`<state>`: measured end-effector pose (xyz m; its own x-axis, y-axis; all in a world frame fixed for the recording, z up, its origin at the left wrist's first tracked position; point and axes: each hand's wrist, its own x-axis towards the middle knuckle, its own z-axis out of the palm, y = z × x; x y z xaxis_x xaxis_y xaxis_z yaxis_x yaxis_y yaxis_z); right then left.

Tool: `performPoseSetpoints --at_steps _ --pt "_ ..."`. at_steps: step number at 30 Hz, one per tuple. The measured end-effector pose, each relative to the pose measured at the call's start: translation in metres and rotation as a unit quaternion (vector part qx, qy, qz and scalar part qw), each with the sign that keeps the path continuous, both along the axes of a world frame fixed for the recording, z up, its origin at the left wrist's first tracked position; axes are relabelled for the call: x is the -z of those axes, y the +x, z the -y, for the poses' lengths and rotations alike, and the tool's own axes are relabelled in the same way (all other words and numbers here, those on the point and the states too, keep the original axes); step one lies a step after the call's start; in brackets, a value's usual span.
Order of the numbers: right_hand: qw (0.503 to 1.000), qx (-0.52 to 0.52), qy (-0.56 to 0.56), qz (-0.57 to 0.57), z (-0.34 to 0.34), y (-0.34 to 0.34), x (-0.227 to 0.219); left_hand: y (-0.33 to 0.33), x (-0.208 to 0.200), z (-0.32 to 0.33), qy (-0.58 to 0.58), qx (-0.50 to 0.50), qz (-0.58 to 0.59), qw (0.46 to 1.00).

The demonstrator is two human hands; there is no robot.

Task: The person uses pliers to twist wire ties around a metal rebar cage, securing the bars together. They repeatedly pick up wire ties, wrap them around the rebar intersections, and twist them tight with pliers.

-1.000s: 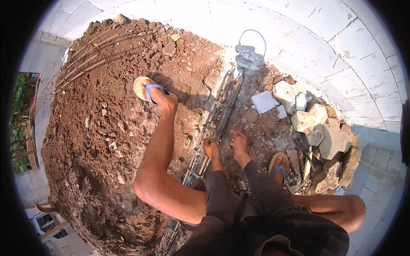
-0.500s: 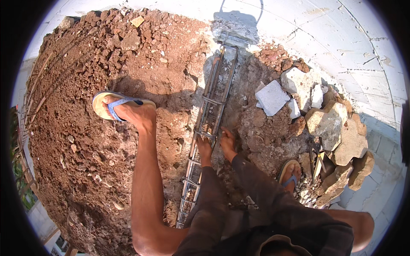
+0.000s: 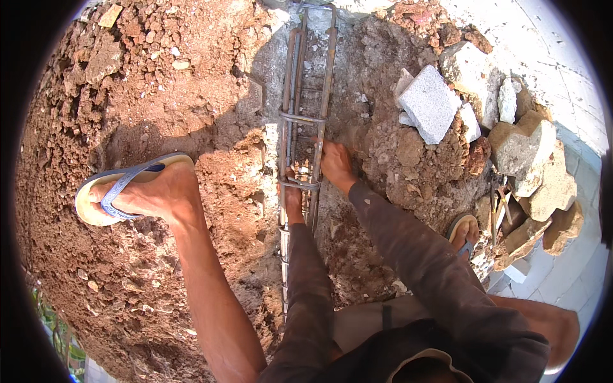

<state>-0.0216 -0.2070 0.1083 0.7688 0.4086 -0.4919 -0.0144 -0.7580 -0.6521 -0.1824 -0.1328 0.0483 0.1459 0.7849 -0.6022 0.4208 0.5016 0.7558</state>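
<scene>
A long rebar cage [image 3: 329, 70] of steel bars and bent stirrups lies in a shallow dirt trench, running away from me. Between its bars, at a stirrup [image 3: 300, 184], my left hand [image 3: 294, 204] reaches in; its fingers are mostly hidden. My right hand [image 3: 337, 166] is on the cage's right side, its fingers curled against the right-hand bar just beyond that stirrup. Another stirrup [image 3: 303, 118] crosses the bars farther away. What the fingertips touch down inside the cage is too small to make out.
Loose reddish soil [image 3: 140, 255] spreads on the left, where my sandalled left foot [image 3: 143, 188] stands. At the right are a pale block [image 3: 429, 105], rough stones [image 3: 523, 150] and a hand tool [image 3: 501, 204] among them. My right foot [image 3: 464, 231] is near these stones.
The view has shifted, and the cage looks larger and more upright. My right hand, with fingers extended beside the cage before, now has them curled at its right bar. My left hand stays among the bars.
</scene>
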Motion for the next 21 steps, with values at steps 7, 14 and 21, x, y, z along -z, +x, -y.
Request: performPoseSetpoints --at_steps 7,14,21 --pt "0.997 -0.067 0.004 0.034 0.005 0.007 0.007 0.005 0.015 -0.017 -0.046 -0.053 0.11 0.991" --pt "0.959 -0.179 0.012 0.221 0.0 -0.001 0.033 0.013 0.073 -0.046 0.073 0.046 0.03 0.996" --pt "0.913 -0.322 -0.135 0.209 -0.03 0.001 0.061 0.027 0.063 -0.045 0.089 0.118 0.074 0.986"
